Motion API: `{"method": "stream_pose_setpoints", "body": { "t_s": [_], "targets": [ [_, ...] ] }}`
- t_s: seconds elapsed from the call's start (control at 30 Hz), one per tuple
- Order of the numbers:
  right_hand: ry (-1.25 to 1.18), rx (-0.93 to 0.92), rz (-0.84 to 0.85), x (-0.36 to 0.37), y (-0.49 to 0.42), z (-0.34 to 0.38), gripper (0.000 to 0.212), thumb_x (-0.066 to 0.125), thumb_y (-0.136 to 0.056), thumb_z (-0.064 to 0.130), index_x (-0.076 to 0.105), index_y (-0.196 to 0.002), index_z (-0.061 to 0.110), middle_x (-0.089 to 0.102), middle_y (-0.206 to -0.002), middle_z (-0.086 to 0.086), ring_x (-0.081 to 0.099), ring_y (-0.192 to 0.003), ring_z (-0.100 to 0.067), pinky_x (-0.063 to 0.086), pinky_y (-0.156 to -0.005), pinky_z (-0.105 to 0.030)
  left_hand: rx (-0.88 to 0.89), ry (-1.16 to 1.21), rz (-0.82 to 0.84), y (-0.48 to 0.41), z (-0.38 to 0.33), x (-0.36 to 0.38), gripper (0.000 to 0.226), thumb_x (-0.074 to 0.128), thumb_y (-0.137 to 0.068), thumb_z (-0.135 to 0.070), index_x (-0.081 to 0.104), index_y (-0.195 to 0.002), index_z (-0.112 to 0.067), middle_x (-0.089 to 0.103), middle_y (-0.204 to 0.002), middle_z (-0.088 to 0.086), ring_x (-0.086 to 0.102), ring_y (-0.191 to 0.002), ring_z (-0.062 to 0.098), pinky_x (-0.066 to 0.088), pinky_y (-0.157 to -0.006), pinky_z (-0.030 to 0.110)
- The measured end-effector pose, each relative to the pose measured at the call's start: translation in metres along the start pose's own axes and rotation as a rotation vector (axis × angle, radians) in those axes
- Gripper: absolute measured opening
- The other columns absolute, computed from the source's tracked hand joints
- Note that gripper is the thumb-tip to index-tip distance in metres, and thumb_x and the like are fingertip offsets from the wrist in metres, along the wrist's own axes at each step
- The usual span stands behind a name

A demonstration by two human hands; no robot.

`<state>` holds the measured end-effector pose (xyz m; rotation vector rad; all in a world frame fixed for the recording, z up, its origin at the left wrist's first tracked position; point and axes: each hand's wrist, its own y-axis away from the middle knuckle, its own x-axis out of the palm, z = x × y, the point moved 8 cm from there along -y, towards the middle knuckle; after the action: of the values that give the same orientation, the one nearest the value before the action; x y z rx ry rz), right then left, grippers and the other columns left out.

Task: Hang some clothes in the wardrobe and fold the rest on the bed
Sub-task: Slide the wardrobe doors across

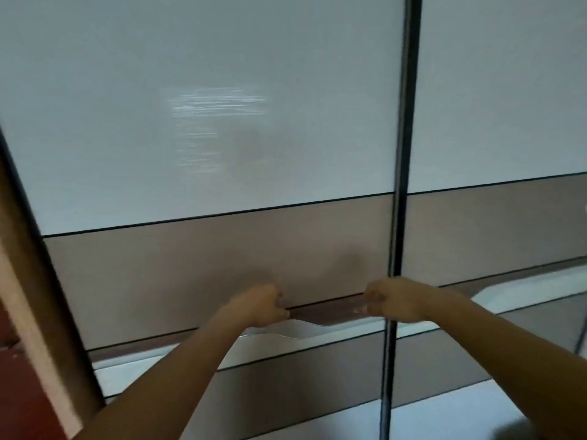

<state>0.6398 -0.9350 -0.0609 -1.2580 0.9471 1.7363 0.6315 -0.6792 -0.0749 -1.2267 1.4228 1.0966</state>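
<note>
Fingers [282,304] of the left hand [259,304] are curled into the handle groove [327,308], a brown recessed strip that runs across the wardrobe door [222,122] at about 6 o'clock in the view. The right hand [395,300] grips the same groove a little toward 3 o'clock, its fingers [371,296] hooked over the lip, hard against the dark vertical frame strip [401,154] at the door's edge. Both hands clench the groove with knuckles toward the camera, near each other but not touching.

The wardrobe fills the whole view: a glossy white panel from 9 to 12 o'clock with a taupe band under it, and a second door panel [508,106] beyond the strip at 2 o'clock. A brown post [28,249] leans in at 8 o'clock. No clothes, hanger or bed is in view, and the wardrobe's inside is shut off behind the door.

By the look of it the step in hand is the very first one, getting the wardrobe open, so hanging and folding both lie ahead. The next move likely calls for a level sideways pull along the track, both hands going the same way. With the grip at this door's 3 o'clock edge, toward 9 o'clock seems the likelier direction, though that cannot be told for sure. Pulling outward instead of along could bind the door.
</note>
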Motion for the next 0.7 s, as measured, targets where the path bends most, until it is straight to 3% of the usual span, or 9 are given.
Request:
{"method": "stream_pose_setpoints", "body": {
  "t_s": [0.07, 0.13, 0.2, 0.3, 0.43, 0.57, 0.7],
  "targets": [
    [0.008, 0.082, 0.014, 0.003, 0.032, -0.062, 0.047, 0.054, -0.099, 0.051, 0.059, -0.135, 0.022, 0.059, -0.134, -0.002, 0.055, -0.121, -0.023, 0.045, -0.102, -0.034, 0.094, -0.014, 0.045, -0.018, -0.067, 0.019, 0.042, 0.064, -0.093, -0.042, 0.063, -0.128, -0.018, 0.067, -0.121, 0.007, 0.062, -0.111, 0.029, 0.051, -0.093, 0.038],
    [-0.037, 0.152, -0.013, 0.003, 0.063, -0.118, 0.049, 0.056, -0.099, 0.050, 0.054, -0.141, 0.024, 0.055, -0.143, -0.001, 0.055, -0.122, -0.021, 0.043, -0.102, -0.032, 0.184, -0.025, 0.068, -0.035, -0.132, 0.034, 0.035, 0.064, -0.093, -0.041, 0.065, -0.121, -0.020, 0.069, -0.115, 0.007, 0.063, -0.103, 0.027, 0.052, -0.086, 0.036],
    [-0.062, 0.235, -0.058, 0.001, 0.090, -0.172, 0.050, 0.058, -0.097, 0.052, 0.055, -0.139, 0.024, 0.056, -0.142, -0.002, 0.056, -0.117, -0.019, 0.042, -0.096, -0.030, 0.249, -0.042, 0.071, -0.050, -0.190, 0.046, 0.032, 0.063, -0.092, -0.042, 0.064, -0.116, -0.020, 0.068, -0.114, 0.006, 0.062, -0.101, 0.026, 0.051, -0.085, 0.036],
    [-0.052, 0.342, -0.079, 0.000, 0.121, -0.243, 0.054, 0.056, -0.096, 0.058, 0.054, -0.138, 0.025, 0.057, -0.141, -0.002, 0.055, -0.122, -0.020, 0.041, -0.101, -0.033, 0.330, -0.029, 0.066, -0.072, -0.268, 0.059, 0.039, 0.064, -0.092, -0.043, 0.061, -0.123, -0.020, 0.065, -0.121, 0.003, 0.062, -0.105, 0.024, 0.052, -0.090, 0.038],
    [-0.084, 0.443, -0.109, -0.003, 0.150, -0.325, 0.054, 0.055, -0.096, 0.058, 0.055, -0.138, 0.024, 0.058, -0.139, -0.002, 0.055, -0.123, -0.020, 0.041, -0.102, -0.032, 0.411, -0.005, 0.056, -0.109, -0.351, 0.071, 0.035, 0.065, -0.090, -0.043, 0.063, -0.116, -0.020, 0.066, -0.113, 0.003, 0.064, -0.098, 0.022, 0.055, -0.086, 0.038],
    [-0.098, 0.541, -0.151, -0.008, 0.165, -0.404, 0.055, 0.053, -0.096, 0.061, 0.054, -0.138, 0.025, 0.058, -0.138, 0.000, 0.055, -0.123, -0.020, 0.043, -0.104, -0.035, 0.470, 0.062, 0.074, -0.157, -0.424, 0.087, 0.042, 0.066, -0.091, -0.041, 0.061, -0.124, -0.015, 0.064, -0.124, 0.004, 0.062, -0.110, 0.023, 0.051, -0.096, 0.040],
    [-0.087, 0.626, -0.191, -0.020, 0.170, -0.482, 0.057, 0.048, -0.095, 0.067, 0.057, -0.134, 0.026, 0.065, -0.127, 0.001, 0.059, -0.115, -0.020, 0.046, -0.099, -0.036, 0.574, -0.012, 0.006, -0.214, -0.499, 0.094, 0.041, 0.064, -0.091, -0.048, 0.060, -0.120, -0.019, 0.061, -0.123, 0.006, 0.056, -0.111, 0.024, 0.045, -0.089, 0.033]
  ]
}}
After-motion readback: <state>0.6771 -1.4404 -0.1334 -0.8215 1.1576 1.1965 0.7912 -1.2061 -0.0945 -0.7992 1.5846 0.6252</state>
